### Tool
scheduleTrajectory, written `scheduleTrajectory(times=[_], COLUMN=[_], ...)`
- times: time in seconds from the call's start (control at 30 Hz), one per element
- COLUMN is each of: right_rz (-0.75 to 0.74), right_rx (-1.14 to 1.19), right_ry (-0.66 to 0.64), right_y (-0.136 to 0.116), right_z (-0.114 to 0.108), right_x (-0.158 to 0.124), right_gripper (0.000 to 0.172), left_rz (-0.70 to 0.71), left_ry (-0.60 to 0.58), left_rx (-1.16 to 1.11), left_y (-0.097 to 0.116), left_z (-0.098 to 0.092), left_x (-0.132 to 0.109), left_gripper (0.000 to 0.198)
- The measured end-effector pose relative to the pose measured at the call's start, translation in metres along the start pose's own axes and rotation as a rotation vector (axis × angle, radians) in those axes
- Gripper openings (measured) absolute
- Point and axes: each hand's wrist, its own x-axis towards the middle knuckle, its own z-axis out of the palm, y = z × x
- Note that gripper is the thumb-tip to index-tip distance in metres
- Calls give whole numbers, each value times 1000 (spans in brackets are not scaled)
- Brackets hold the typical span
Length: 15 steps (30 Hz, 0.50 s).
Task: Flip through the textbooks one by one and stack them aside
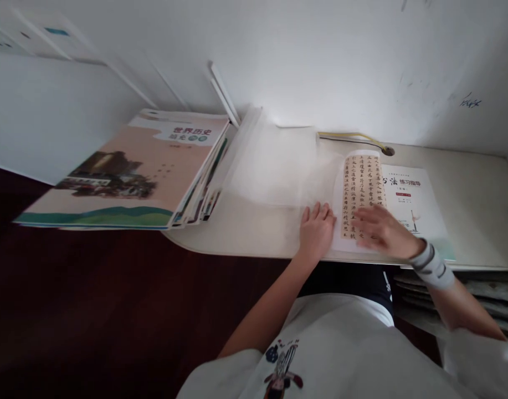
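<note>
While left hand (317, 231) lies flat, grip empty, at left edge of calligraphy page (362, 191), apparently steadying it, blurred right hand (377, 230) reaches over page, grip impossible to tell.

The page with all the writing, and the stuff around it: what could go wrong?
The page might crease if the right hand, blurred over it, presses unevenly. The book pile seems to stick out past the desk's rounded corner, so a bump could knock it off.
</note>
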Motion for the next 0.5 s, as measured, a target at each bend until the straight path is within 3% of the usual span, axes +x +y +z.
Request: scheduleTrajectory(times=[0.13,0.2,0.3,0.4,0.5], right_rz=[327,529,740,748,683], right_rx=[-85,-177,-206,-113,-47], right_ry=[108,80,-74,-201,-212], right_y=[65,96,128,144,150], right_z=[-17,-19,-14,-5,4], right_x=[73,115,158,170,164], right_gripper=[39,38,44,36,24], left_rz=[17,30,44,49,46], left_ry=[-7,3,27,46,63], left_rx=[44,57,70,67,37], left_y=[-1,-2,-3,-3,-4], left_z=[1,1,1,0,0], left_x=[-1,-1,-2,-3,-5], left_gripper=[31,31,29,27,27])
